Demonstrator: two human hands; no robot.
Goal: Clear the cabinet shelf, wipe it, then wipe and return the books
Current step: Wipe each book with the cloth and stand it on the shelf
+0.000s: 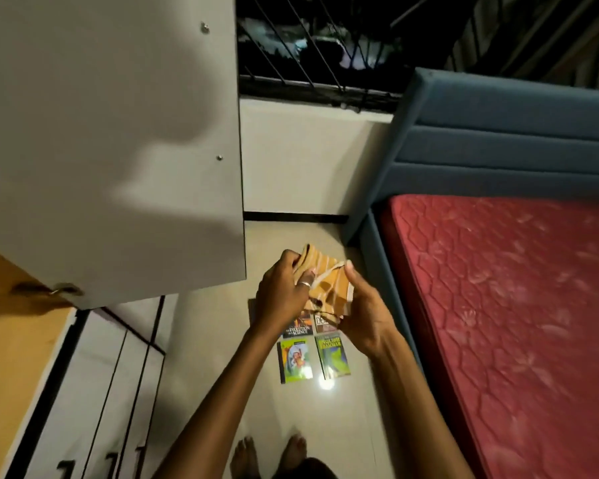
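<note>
Bed (498,150) with blue padded frame and bare red mattress (516,323) fills the right side. Open white cabinet door (111,133) hangs at upper left, above white drawers (94,392). Pale tiled floor (204,357) runs between them. Four books (313,350) lie flat on the floor in a two-by-two block, covers up, near the bed frame; upper two partly hidden by the hands. Orange striped cloth (329,288) is held up over the books, bunched between both hands. Left hand (284,292) grips its left edge, fingers curled round the folds. Right hand (367,312) pinches its right edge, thumb on top. Bare feet (270,454) at bottom edge.
</note>
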